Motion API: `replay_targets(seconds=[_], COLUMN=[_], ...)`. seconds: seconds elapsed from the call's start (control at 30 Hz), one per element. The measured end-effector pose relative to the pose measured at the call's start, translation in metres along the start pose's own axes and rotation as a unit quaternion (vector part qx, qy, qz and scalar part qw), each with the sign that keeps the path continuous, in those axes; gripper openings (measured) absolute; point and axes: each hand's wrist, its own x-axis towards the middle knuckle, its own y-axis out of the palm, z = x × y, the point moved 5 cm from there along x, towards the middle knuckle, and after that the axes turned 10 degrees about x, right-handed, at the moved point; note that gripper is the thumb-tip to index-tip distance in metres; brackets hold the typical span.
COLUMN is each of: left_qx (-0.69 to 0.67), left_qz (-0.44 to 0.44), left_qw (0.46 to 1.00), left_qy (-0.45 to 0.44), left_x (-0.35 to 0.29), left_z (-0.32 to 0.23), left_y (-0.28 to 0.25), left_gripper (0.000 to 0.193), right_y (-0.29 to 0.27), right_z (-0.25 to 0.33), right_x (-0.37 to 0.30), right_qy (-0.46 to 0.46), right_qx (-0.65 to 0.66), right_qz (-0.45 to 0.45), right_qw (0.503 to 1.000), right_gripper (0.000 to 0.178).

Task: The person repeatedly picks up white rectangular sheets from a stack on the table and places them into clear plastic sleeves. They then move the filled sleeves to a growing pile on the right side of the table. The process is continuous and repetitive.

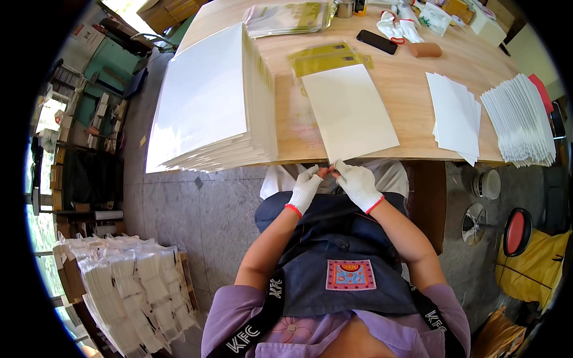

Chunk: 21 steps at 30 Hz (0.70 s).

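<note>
My left hand and my right hand meet at the table's near edge, both in white knit gloves with red cuffs and bare fingertips. Thumb and fingers are pinched together on each hand; whatever lies between them is too small to make out. Just beyond the fingertips is the near left corner of a cream sheet. Under and behind that sheet lie clear plastic sleeves with olive print. To the left rises a tall stack of white sheets in clear sleeves.
Loose white sheets and a fanned stack of white paper lie right. A black phone, a brown roll, spare gloves and more printed sleeves are farther back. Wrapped white bundles stand on the floor at left.
</note>
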Motion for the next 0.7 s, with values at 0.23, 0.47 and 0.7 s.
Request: replay_targets(seconds=[0.23, 0.47, 0.7], left_qx=[-0.045, -0.134, 0.000], left_qz=[0.055, 0.024, 0.029], left_qw=[0.997, 0.984, 0.999], left_qy=[-0.019, -0.115, -0.017], left_x=[0.011, 0.010, -0.012], left_z=[0.001, 0.004, -0.009], left_y=[0.012, 0.012, -0.001], left_gripper=[0.020, 0.015, 0.019], right_y=[-0.001, 0.003, -0.115], right_z=[0.005, 0.000, -0.199], right_x=[0.008, 0.007, -0.131], right_qy=[-0.007, -0.060, 0.196], right_qx=[-0.160, -0.105, 0.649], right_qz=[0.078, 0.075, -0.375], right_qw=[0.984, 0.990, 0.632], right_gripper=[0.015, 0.013, 0.007])
